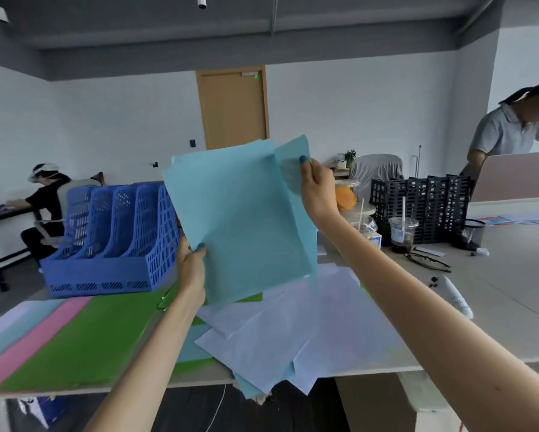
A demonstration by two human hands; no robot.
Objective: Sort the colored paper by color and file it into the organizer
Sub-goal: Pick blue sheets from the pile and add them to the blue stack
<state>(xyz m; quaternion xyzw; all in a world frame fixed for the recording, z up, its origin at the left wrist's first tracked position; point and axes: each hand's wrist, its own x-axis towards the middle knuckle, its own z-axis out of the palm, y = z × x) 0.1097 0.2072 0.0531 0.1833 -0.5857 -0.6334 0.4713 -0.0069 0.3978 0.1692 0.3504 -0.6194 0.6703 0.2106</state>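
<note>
I hold a stack of light blue paper (246,219) up in the air above the table. My left hand (191,266) grips its lower left edge, and my right hand (316,191) pinches its upper right corner. Behind and to the left stands the blue slotted organizer (112,241), its slots seen empty from here. On the table lie a green stack (81,341), a pink stack (28,344), a pale blue stack (21,319) and a loose heap of pale lavender sheets (293,335) overhanging the front edge.
A black organizer (424,204) stands at the back right with drink cups (402,233), an orange-filled container (344,194) and glasses (427,261) near it. A white tube (457,296) lies to the right. One person sits at the far left; another stands at the far right.
</note>
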